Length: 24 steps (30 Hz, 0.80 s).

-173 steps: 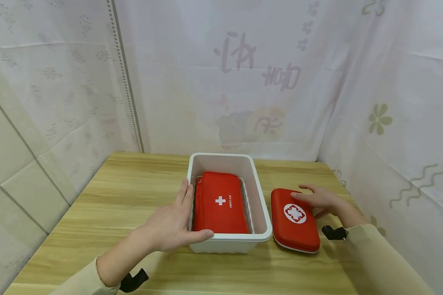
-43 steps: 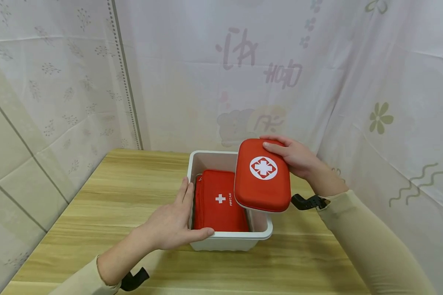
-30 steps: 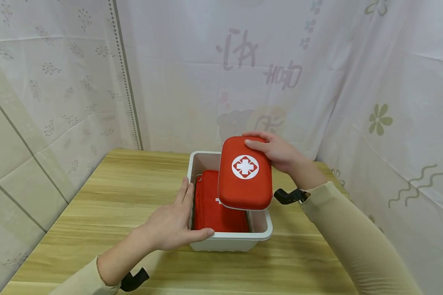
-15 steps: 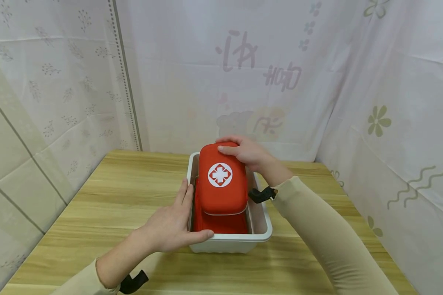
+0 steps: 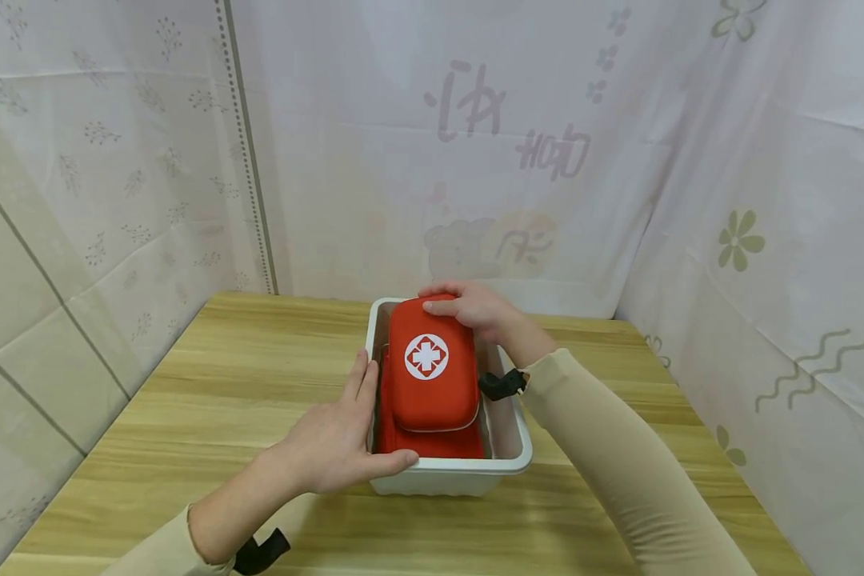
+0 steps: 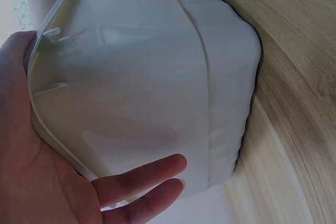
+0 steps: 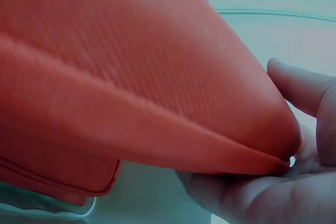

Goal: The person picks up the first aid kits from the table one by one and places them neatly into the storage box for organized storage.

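Note:
In the head view, a red hard-shell first aid case [image 5: 432, 400] with a white cross emblem lies partly inside a white plastic bin [image 5: 507, 462], over a flat red first aid pouch [image 5: 432, 445]. My right hand [image 5: 478, 310] grips the case by its far edge, thumb on top; in the right wrist view, fingers [image 7: 210, 192] pass under its corner. The case covers the pouch's cross and lettering. My left hand [image 5: 331, 444] rests against the bin's near left corner, thumb along the front rim. Straight fingers [image 6: 149, 177] lie along the outer wall in the left wrist view.
The bin stands on a wood-grain table [image 5: 259, 344]. Patterned pale curtains [image 5: 374, 160] hang behind the table and on both sides. Under the pouch, a pale rounded edge [image 7: 92, 205] shows in the right wrist view. Black straps [image 5: 259, 552] sit on both wrists.
My right hand has lifted the first aid case from the table right of the bin, carried it left over the bin and lowered it onto the pouch. My left hand has stayed at the bin.

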Each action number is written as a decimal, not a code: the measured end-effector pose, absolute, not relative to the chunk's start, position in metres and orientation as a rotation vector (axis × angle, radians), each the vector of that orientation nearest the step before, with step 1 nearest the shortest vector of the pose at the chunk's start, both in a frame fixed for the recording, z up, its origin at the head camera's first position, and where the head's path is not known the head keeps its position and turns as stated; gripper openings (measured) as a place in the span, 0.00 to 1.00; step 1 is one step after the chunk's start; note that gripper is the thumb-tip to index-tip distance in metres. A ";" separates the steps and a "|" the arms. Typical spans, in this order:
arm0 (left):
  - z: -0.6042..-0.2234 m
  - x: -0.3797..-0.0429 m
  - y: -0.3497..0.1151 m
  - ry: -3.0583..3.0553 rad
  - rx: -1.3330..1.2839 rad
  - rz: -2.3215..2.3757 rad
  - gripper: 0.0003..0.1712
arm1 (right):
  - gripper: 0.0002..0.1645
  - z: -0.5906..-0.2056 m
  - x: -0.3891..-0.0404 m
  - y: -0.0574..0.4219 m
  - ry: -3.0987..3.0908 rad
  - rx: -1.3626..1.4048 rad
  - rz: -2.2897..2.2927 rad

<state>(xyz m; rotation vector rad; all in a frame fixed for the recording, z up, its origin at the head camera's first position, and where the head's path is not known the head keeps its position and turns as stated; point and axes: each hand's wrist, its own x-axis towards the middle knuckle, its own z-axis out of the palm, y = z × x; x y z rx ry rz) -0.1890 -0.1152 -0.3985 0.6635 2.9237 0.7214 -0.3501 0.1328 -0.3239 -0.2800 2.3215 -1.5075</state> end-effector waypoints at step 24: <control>-0.399 -0.188 -0.116 2.914 0.662 0.754 0.80 | 0.39 -0.330 -0.344 0.139 2.304 -0.144 -1.346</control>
